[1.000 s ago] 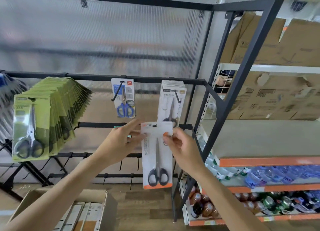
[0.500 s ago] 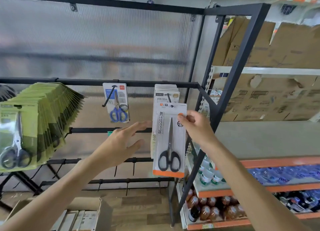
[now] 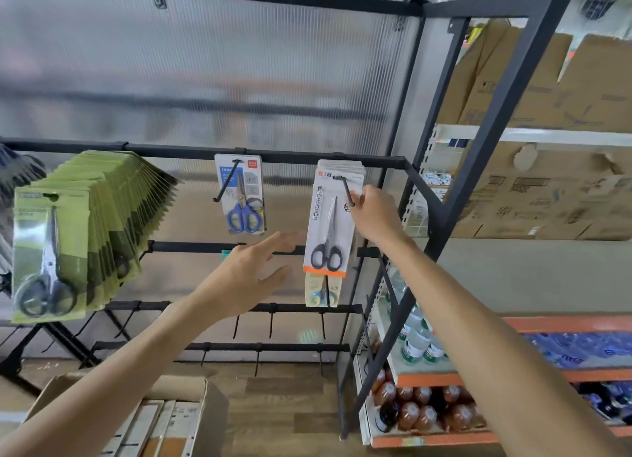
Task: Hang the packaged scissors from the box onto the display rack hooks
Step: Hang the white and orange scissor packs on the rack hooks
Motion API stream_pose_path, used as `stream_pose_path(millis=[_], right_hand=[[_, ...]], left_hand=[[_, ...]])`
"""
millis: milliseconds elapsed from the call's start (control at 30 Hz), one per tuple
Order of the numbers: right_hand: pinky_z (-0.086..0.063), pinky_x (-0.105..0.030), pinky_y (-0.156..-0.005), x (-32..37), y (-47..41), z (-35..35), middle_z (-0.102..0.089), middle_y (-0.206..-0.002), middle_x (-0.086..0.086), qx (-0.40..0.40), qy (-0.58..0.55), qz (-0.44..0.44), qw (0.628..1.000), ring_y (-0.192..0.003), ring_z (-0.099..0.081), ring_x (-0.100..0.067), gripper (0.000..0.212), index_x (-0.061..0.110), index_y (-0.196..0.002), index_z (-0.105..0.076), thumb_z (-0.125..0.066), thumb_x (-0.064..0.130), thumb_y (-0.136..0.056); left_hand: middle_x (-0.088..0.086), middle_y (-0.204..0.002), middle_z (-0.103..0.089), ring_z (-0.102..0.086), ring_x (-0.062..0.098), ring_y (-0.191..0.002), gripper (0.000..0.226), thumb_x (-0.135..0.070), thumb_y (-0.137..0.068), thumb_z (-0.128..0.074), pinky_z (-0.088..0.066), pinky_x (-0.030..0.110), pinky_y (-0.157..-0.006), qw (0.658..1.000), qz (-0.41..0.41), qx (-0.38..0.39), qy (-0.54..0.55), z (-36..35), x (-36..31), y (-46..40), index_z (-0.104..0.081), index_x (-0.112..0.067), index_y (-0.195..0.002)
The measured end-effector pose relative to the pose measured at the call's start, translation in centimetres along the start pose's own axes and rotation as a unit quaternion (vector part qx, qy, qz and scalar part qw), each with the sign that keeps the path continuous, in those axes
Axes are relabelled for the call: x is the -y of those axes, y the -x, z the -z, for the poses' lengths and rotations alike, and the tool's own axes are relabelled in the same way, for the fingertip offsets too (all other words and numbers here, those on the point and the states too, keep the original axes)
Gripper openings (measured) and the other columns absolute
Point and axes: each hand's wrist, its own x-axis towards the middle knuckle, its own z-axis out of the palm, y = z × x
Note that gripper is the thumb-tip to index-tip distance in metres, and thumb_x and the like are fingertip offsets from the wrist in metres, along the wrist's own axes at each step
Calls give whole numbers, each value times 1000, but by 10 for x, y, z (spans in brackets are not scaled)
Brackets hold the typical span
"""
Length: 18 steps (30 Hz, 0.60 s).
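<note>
Behind the front white scissors pack (image 3: 330, 224), only top edges of the packs stacked on that hook (image 3: 344, 191); count unclear. Fingertips of right hand (image 3: 374, 213) hidden at the pack's right edge, grip not readable. Cardboard box (image 3: 136, 419) cut off by the bottom edge. Small print on blue-handled scissors pack (image 3: 243, 196) too blurred to read. Green packs (image 3: 48, 258) cropped at left.

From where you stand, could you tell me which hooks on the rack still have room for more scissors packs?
The lower rails' hooks below the left hand are bare. The hook holding the blue-handled pack carries just that one. It is crowded at the green packs on the left, and the right hand grips a white pack on an already stacked hook.
</note>
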Motion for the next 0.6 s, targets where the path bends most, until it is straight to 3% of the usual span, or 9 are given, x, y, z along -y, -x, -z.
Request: stream_pose_path(millis=[67,133,233,300,400,500,600], right_hand=[[-32,-31,-53,0,8,0,-53,-72,0,-19,57,30,998,-71,-56,-23,29,12,-86,-54,-49,35,-103],[-34,-29,-53,-3,24,-2,-59,-83,-2,-17,54,25,998,-76,-58,-22,25,10,-99,-56,-52,34,-102],[-54,-34,-70,-16,54,-11,-69,-104,-9,16,2,-24,1000,-91,-67,-24,36,5,-120,-54,-58,35,-100],[-55,-36,-84,-22,66,-15,-71,-113,-10,22,-15,-41,999,-102,-68,-24,38,4,-123,-56,-60,33,-98],[-53,-37,-87,-20,78,-19,-71,-114,-10,17,0,-48,999,-107,-67,-27,36,5,-121,-57,-60,34,-98],[-50,-42,-84,-5,100,-33,-68,-117,-13,47,70,-6,996,-107,-62,-34,36,7,-124,-52,-55,33,-100],[-50,-39,-84,17,133,-63,-64,-126,-8,137,86,70,984,-108,-63,-30,43,11,-134,-47,-52,37,-101]], left_hand=[[-17,-133,-59,-53,3,-124,60,-25,-95,-61,-45,31,-106,1000,8,4,0,-2,5,8,-34,-46,-144],[-25,-128,-59,-57,5,-121,59,-25,-95,-63,-47,32,-104,1000,20,4,7,-6,15,23,-36,-46,-143],[-26,-128,-58,-58,7,-123,58,-30,-94,-64,-49,36,-104,997,65,4,36,-16,43,58,-37,-52,-140],[-19,-135,-57,-56,9,-126,57,-45,-92,-59,-49,42,-105,994,100,20,43,-22,63,76,-35,-53,-143],[-16,-138,-57,-56,12,-127,67,-64,-83,-48,-49,44,-105,990,123,47,51,-27,79,91,-31,-49,-146],[-14,-136,-59,-57,10,-126,62,-54,-89,-52,-49,38,-105,989,128,44,55,-27,81,100,-33,-46,-147],[-13,-133,-61,-59,3,-121,57,-32,-95,-60,-52,29,-100,986,144,45,72,-29,92,121,-35,-46,-145]])
